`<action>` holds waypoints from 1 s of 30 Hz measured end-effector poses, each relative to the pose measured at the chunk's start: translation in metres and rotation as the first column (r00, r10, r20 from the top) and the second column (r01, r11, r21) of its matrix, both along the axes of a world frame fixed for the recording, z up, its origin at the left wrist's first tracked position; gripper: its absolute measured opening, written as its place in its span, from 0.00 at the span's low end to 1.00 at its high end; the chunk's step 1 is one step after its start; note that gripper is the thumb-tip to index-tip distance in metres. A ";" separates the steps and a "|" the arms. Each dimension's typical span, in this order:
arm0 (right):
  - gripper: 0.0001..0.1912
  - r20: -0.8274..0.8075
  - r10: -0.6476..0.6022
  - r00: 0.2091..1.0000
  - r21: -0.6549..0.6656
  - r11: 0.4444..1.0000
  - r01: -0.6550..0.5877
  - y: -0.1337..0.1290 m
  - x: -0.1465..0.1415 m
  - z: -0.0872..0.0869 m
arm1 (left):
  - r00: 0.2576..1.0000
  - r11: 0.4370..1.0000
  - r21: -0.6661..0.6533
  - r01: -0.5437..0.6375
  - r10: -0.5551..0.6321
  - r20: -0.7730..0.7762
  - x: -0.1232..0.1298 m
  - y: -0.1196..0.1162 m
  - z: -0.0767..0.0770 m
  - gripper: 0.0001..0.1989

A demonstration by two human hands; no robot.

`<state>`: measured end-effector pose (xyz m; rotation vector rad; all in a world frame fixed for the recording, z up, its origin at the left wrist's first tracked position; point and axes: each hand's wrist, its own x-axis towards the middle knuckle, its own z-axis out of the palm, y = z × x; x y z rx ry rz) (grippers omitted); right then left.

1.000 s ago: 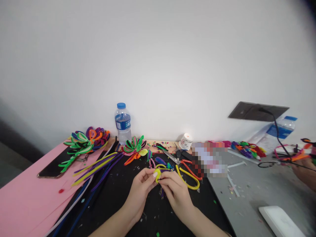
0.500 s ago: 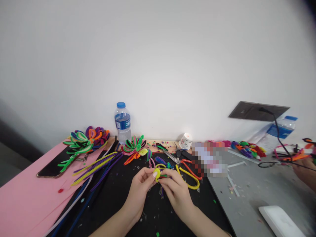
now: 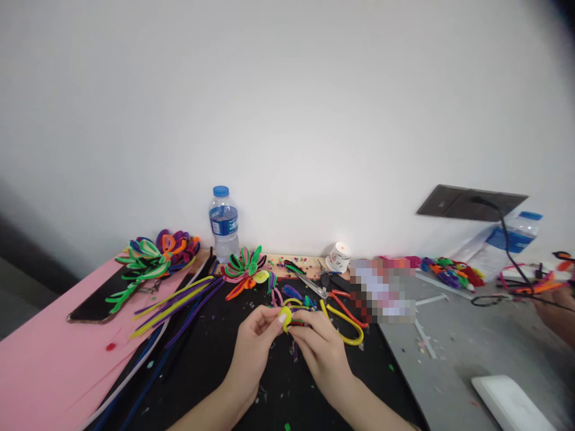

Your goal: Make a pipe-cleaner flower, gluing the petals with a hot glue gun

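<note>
Between my two hands is a small curled yellow pipe cleaner, held over the black mat. My left hand pinches it between thumb and forefinger. From the other side my right hand has its fingertips closed on the same coil. Just beyond my fingers lie loose purple, blue and green pipe cleaner pieces. A bent yellow pipe cleaner and red-handled scissors rest to the right. Farther back sits a multicoloured pipe cleaner flower.
Yellow and purple pipe cleaners, a phone and more pipe cleaner flowers lie at left. A water bottle and paper cup stand by the wall. At right, another person's hand is above the grey table.
My hands have barely moved; the yellow coil stays pinched between them, with my right fingers shifted slightly around it.
</note>
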<state>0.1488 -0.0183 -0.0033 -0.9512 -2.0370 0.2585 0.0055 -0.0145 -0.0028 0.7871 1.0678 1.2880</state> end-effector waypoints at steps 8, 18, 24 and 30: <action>0.11 0.009 -0.005 1.000 0.010 1.000 0.005 0.003 0.001 0.000 | 1.000 1.000 0.017 -0.007 0.007 -0.010 0.000 0.000 0.000 0.08; 0.11 -0.002 0.003 1.000 -0.018 1.000 -0.003 0.004 0.002 0.002 | 0.995 1.000 0.018 -0.012 0.013 -0.100 -0.002 0.001 -0.004 0.09; 0.11 -0.002 -0.005 1.000 -0.014 1.000 0.005 0.003 0.002 0.004 | 0.990 0.999 0.030 -0.012 0.016 -0.142 -0.002 0.002 -0.003 0.09; 0.11 -0.003 -0.008 1.000 -0.005 1.000 0.007 0.004 0.003 0.002 | 0.987 0.998 0.056 -0.011 0.020 -0.158 -0.004 0.003 -0.005 0.09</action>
